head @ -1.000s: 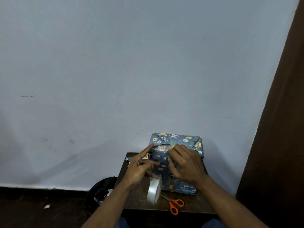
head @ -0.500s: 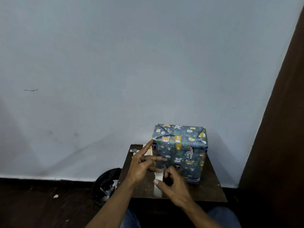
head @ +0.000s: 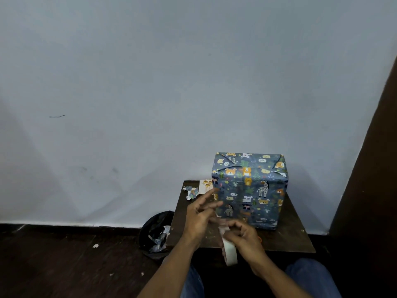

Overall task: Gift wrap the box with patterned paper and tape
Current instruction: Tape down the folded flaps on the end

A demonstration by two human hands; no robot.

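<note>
On the floor left of the desk (head: 290, 239) a dark bag (head: 155, 231) holds paper scraps, and more scraps (head: 191, 191) lie at the desk's far-left corner beside a slip of pale card (head: 205, 186).

Over the desk's near-left part the left hand (head: 198, 218) is raised, its fingers loosely spread and pointing toward the box; it is blurred, touches nothing I can make out, and no tape strip shows between its fingers. A second ago both hands lay on the box, pressing down its paper; now both are off it.

At the near edge the right hand (head: 242, 237) has come down to the tape roll (head: 229, 248), which it grips and holds on edge, partly out over the lap. A second ago that roll stood by itself on the desk. Only an orange sliver of the scissors (head: 260, 239) shows behind the right hand, where the whole pair showed before.

Toward the far-right corner stands the box (head: 249, 190), fully covered in animal-print paper, its top folds closed. It sits more upright in view than before, with the front face showing.

I judge the folding of this end done and the step in hand to be drawing a fresh strip of tape. The unheld folds may spring open while both hands are away.
</note>
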